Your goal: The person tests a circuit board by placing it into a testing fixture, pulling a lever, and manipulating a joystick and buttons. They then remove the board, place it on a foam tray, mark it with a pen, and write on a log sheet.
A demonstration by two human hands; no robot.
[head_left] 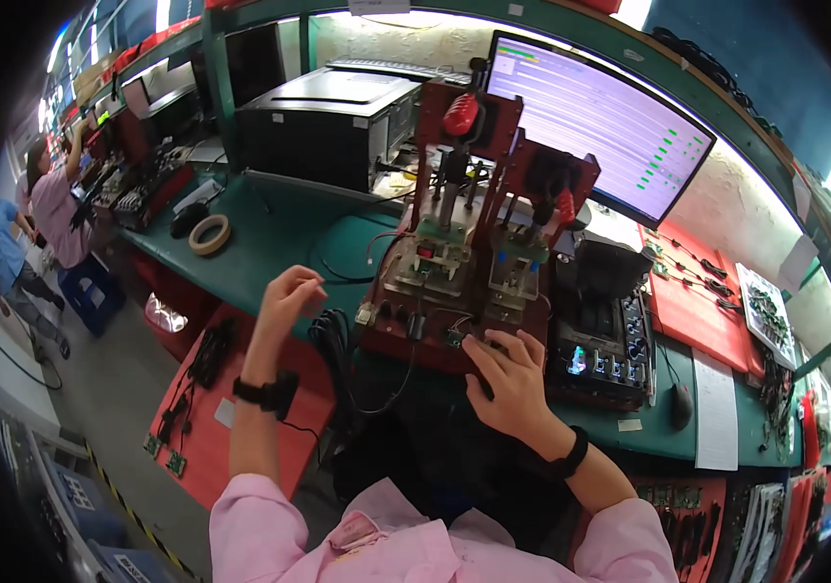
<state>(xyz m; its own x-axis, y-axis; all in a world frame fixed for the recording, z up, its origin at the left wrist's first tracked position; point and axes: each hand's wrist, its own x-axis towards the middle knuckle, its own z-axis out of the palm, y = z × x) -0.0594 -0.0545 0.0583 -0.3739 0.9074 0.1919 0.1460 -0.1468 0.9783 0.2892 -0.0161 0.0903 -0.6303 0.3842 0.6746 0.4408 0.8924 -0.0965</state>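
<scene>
My left hand [289, 299] is raised left of the test fixture, its fingers loosely bent and nothing visible in them. A bundle of black cable [334, 350] hangs just to its right, apart from it. My right hand [511, 381] lies palm down at the fixture's front edge, fingers spread, fingertips close to a small part with wires [456, 335]; contact cannot be made out. The dark red fixture [401, 352] carries two toggle clamps with red handles [461, 115] [565, 206]. Under the clamps sit green circuit boards [440, 233] [522, 255] on metal plates.
Right of the fixture stands a black instrument with knobs [595, 340], then a mouse [680, 406] and paper sheet [716, 413]. A monitor [600, 126] and black case [309, 136] stand behind. Red boards [289, 442] [688, 301] hold cabled circuit boards. Tape [209, 235] lies left; co-workers [56, 209] are beyond.
</scene>
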